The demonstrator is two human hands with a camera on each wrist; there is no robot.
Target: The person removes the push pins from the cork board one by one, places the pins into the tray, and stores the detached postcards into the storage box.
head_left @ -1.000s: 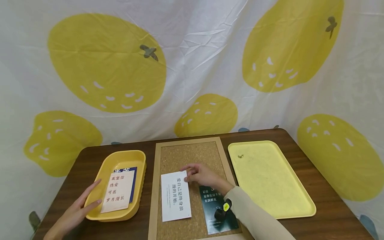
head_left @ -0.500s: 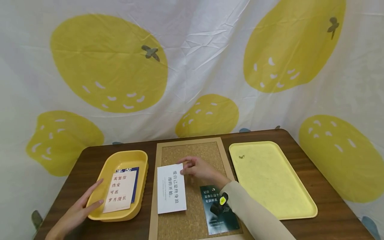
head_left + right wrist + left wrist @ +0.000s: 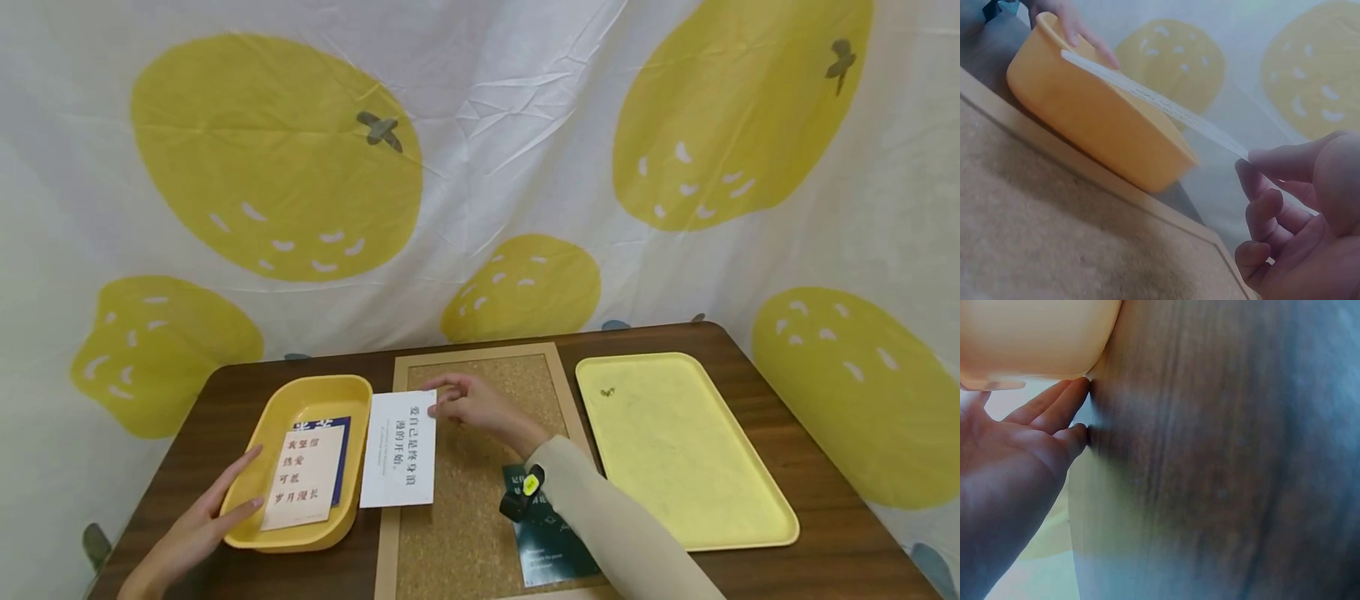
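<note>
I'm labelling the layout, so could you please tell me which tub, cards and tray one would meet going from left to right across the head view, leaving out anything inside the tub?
Yellow tub → white card → dark green card → pale yellow tray.
</note>
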